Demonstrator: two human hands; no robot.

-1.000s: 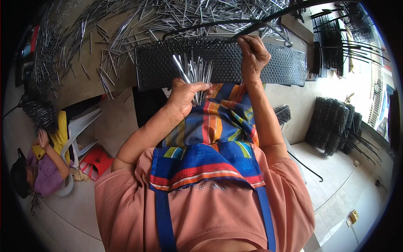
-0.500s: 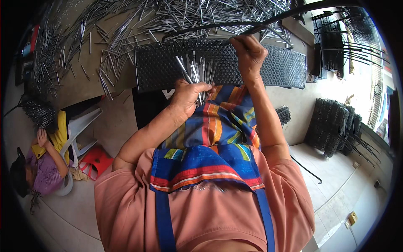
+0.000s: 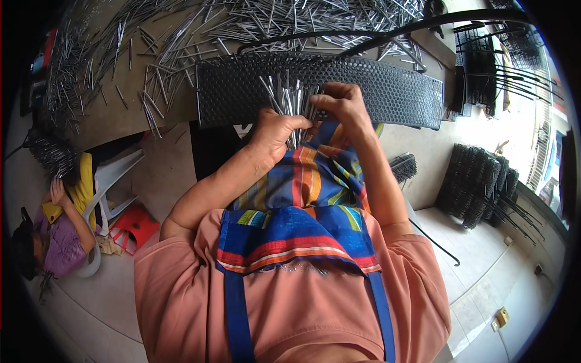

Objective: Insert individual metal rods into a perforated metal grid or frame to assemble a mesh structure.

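A fanned bundle of thin silvery metal strips stands up out of my left hand, whose fingers and thumb wrap round its lower part. My right hand reaches in from the right, its thumb and fingertips closed at the right side of the bundle; they seem to pinch one of the strips. Behind both hands lies a long black perforated panel, crosswise above my lap, with a long black rod running along its far side. My striped apron covers my lap below the bundle.
Many loose metal strips are heaped over the brown worktop beyond the panel. Black bristly racks stand at the right, more farther back. To the left, another person sits beside a white chair and a red bag.
My right hand has moved from the panel's far edge down and left to the bundle. My left hand keeps hold of the strips in nearly the same place.
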